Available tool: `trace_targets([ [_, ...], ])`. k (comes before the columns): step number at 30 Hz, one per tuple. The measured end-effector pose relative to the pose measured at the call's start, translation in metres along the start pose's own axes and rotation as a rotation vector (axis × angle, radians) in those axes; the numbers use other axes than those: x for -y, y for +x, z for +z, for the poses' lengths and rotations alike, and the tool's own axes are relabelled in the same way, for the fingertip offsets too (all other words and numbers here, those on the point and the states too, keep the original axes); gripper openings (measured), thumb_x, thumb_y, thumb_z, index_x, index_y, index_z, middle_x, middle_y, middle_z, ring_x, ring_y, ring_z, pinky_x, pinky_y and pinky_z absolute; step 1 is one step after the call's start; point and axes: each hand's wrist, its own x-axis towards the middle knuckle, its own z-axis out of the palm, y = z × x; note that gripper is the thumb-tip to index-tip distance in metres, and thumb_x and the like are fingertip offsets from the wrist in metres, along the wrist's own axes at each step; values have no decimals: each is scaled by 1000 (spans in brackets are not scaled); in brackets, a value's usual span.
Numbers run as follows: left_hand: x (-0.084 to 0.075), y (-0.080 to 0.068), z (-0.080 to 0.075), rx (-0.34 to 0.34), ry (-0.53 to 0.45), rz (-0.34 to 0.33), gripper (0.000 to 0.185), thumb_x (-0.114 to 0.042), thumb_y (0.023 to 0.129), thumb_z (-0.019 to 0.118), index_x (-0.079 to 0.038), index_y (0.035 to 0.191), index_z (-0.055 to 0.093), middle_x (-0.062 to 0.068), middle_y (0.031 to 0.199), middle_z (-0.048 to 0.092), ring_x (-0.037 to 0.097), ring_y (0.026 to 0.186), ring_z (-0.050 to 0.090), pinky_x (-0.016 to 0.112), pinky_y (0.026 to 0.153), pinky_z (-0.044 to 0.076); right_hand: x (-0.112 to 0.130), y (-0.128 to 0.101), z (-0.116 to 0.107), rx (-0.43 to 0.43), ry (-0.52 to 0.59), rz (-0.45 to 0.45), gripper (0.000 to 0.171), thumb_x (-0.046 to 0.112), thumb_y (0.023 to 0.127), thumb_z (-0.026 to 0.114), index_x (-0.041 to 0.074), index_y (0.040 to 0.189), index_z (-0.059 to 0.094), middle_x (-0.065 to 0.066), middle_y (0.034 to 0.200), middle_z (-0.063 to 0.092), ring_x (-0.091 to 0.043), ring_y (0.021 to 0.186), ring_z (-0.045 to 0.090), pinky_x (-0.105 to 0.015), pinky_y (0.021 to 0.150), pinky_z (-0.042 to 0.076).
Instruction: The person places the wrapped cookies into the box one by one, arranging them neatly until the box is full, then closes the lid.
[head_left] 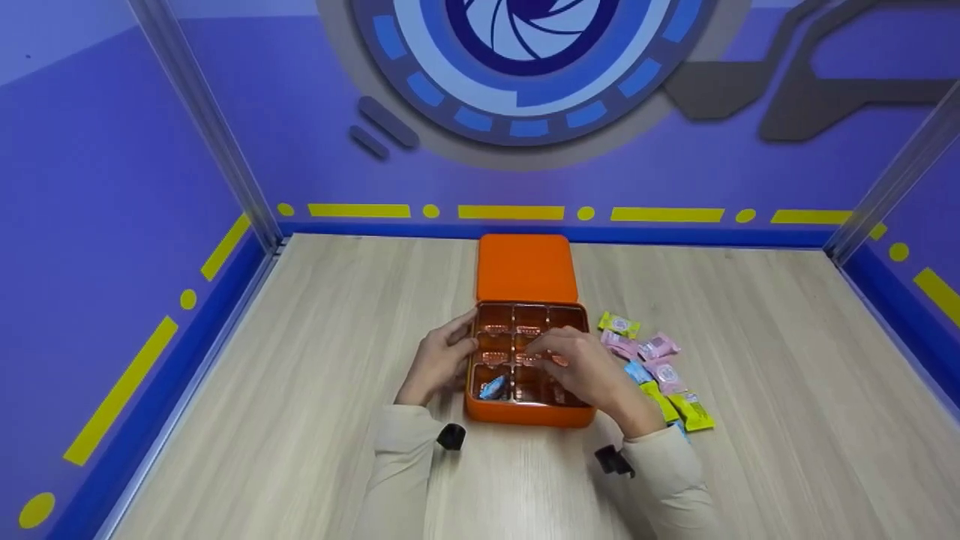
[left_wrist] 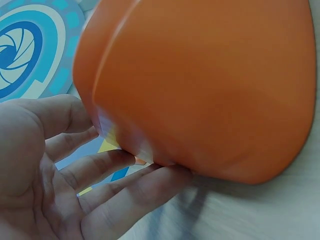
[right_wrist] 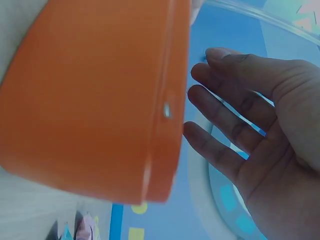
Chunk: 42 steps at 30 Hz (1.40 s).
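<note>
An orange box (head_left: 529, 414) with a clear divided insert stands in front of me, several compartments inside. One blue-wrapped candy (head_left: 493, 387) lies in its near-left compartment. At the box's left side my left hand (head_left: 442, 356) holds the wall, thumb at the rim; in the left wrist view its fingertips (left_wrist: 172, 172) touch the edge of the box. Over the middle and right compartments reaches my right hand (head_left: 589, 367), fingers bent downward. The right wrist view shows its thumb and fingers beside the rim, slightly apart, with no candy visible between them.
The square orange lid (head_left: 527, 268) lies behind the box, against its far edge. Right of the box is a loose group of wrapped candies: yellow (head_left: 694, 411), pink (head_left: 666, 375) and blue (head_left: 638, 372). Printed panels (head_left: 510, 180) wall in the wooden table (head_left: 787, 360) at back and sides.
</note>
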Motion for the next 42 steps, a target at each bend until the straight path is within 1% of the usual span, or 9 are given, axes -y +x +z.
trace_targets([
  [2,0,0,1,-5,-1,2,55,-5,104,61,-13,158,53,22,152,55,17,84,72,30,75,59,-1,-1,-1,-5,6,11,24,-1,92,80,8,114,81,-4,112,77,-26,108,69,-45,98,58],
  [5,1,-1,2,-5,8,8,54,-5,104,61,-13,157,54,21,152,55,26,118,69,34,92,58,-5,-4,-3,-22,3,-1,23,-1,92,80,8,114,81,-5,111,77,-26,106,70,-45,96,58],
  [9,1,-1,4,8,15,14,54,-6,104,60,-12,157,54,19,151,58,27,118,69,37,94,57,-12,-10,-7,-36,17,-2,25,-1,93,80,7,117,79,-8,113,77,-30,105,71,-46,95,59],
  [12,1,1,4,10,7,21,54,-5,104,61,-12,157,53,19,150,58,30,126,66,43,107,51,-17,-14,-14,-38,29,14,27,-1,93,79,5,119,78,-9,115,76,-31,104,72,-46,93,60],
  [22,0,1,1,1,-27,1,55,-6,104,62,-14,158,53,19,152,57,33,117,70,41,90,60,-36,-29,-46,-4,-47,134,30,-2,94,78,2,124,75,-13,120,74,-37,113,70,-54,98,56],
  [32,0,-1,-1,3,-34,21,54,-5,104,61,-12,158,53,21,152,56,30,126,65,43,104,53,-56,-48,-62,51,-127,165,30,-2,91,80,4,121,78,-12,117,76,-38,111,71,-56,96,57],
  [36,1,-1,-2,7,-23,14,55,-5,105,60,-12,158,53,21,151,57,17,90,70,30,80,58,-63,-56,-62,105,-152,177,32,-1,92,80,5,123,78,-11,120,76,-37,113,70,-57,98,56],
  [39,2,-1,-2,12,-31,8,55,-4,105,60,-12,159,52,22,151,57,18,81,67,28,71,56,-67,-62,-63,147,-161,211,33,-2,92,80,5,125,77,-12,126,74,-39,119,67,-60,101,53],
  [42,2,0,-1,9,-37,10,55,-4,104,60,-11,158,52,23,151,56,24,103,72,33,85,60,-70,-67,-64,175,-167,233,33,-4,92,78,4,124,77,-16,130,72,-42,123,65,-61,102,51],
])
